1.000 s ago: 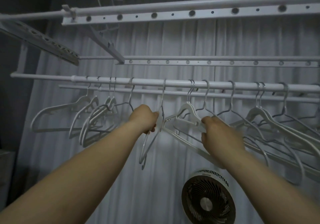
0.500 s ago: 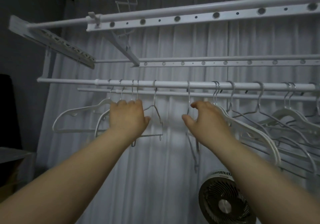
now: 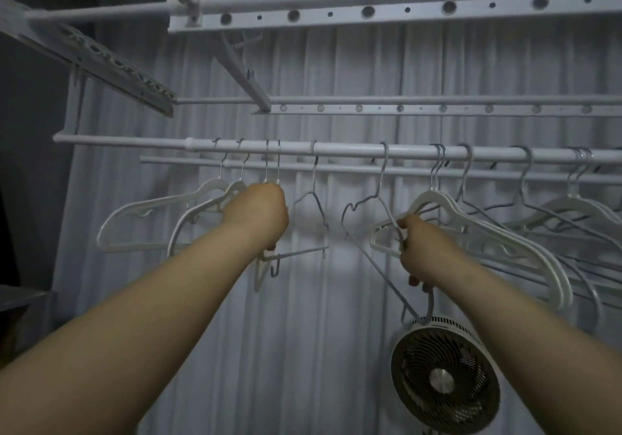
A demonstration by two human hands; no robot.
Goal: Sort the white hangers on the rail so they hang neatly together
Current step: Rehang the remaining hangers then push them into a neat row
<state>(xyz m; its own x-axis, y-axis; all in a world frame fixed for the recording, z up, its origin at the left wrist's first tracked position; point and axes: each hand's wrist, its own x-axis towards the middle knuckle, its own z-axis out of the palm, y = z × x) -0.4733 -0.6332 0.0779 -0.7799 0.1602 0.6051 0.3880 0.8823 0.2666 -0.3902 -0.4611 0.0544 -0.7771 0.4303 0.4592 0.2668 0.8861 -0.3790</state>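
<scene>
A white rail runs across the view with several hangers hooked on it. Thick white hangers hang in a bunch at the left. My left hand is closed around the necks of the rightmost white hangers of that bunch, just under their hooks. A thin wire hanger hangs right of that hand. Another thin wire hanger hangs tilted at the middle, and my right hand is closed on its sloping arm. More white hangers hang right of my right hand.
A second thinner rail runs just behind the first. Perforated drying-rack bars cross overhead. A round fan stands below my right arm. A pale curtain fills the background. Dark furniture sits at the left edge.
My left hand has closed on the white hangers at the left bunch. My right hand, open half a second ago, has gripped the tilted wire hanger. The view shifted slightly right.
</scene>
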